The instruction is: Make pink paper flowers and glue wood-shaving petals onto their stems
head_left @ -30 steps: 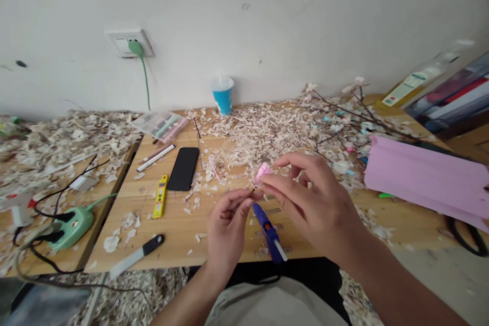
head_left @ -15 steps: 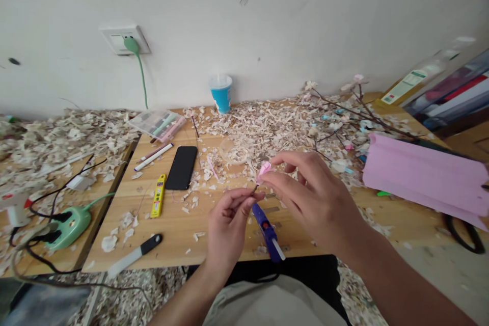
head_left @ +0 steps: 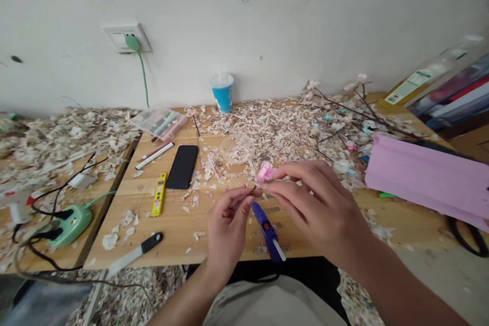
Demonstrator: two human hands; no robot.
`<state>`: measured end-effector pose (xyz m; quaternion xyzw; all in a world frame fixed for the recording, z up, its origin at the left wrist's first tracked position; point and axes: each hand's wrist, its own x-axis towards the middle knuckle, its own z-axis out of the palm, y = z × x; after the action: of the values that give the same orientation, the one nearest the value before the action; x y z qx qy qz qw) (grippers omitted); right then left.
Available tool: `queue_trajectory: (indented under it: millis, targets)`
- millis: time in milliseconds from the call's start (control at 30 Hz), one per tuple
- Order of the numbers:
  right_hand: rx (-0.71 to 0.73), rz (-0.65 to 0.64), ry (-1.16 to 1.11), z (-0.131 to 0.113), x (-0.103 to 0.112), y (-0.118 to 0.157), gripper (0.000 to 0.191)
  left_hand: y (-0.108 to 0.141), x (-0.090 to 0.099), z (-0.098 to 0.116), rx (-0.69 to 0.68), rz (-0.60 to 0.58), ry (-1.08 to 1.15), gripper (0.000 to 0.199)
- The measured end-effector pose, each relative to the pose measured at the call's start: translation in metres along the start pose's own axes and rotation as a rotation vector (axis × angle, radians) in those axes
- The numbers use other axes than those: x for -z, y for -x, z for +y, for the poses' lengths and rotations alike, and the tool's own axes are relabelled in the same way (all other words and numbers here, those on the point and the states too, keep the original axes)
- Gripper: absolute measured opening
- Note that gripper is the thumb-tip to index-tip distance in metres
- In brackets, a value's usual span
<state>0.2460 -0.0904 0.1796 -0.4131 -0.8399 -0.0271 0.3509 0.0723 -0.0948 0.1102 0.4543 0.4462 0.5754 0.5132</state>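
Between the thumb and fingers of my left hand [head_left: 231, 216] is a thin brown twig [head_left: 253, 189], its tip pointing up. A pink paper flower [head_left: 265, 172] sits just above that tip. My right hand [head_left: 319, 198] is at the flower's right side, thumb and fingertips closed on its edge. Whether flower and twig are joined cannot be made out. Below the hands, a purple glue gun [head_left: 267, 229] lies on the wooden table [head_left: 179, 244], a white glue stick poking from its rear end.
Pale shavings [head_left: 263, 127] cover the table's back. Left lie a black phone [head_left: 182, 167], a yellow box [head_left: 159, 194], a knife [head_left: 133, 254] and a green power strip [head_left: 72, 224]. A blue cup [head_left: 222, 94] stands by the wall. Right are branches [head_left: 355, 107] and pink paper [head_left: 424, 178].
My right hand has turned and lowered slightly, its fingers shifting to the flower's right side. More of the pink flower now shows. My left hand has stayed nearly still with the twig.
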Motion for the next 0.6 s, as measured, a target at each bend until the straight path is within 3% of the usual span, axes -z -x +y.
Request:
queue_trajectory:
  millis: [300,500,600]
  targets:
    - [-0.053,0.104,-0.053,-0.011,-0.009,0.014,0.023,0.002,-0.004,0.000,-0.073,-0.010,0.006,0.011]
    - [-0.074,0.163,-0.034,-0.014,-0.010,0.016,0.035,0.004,-0.004,0.000,-0.085,-0.011,0.024,0.009]
    - [-0.085,0.165,-0.010,-0.014,-0.011,0.014,0.030,0.004,-0.004,0.000,-0.088,-0.007,0.036,0.009]
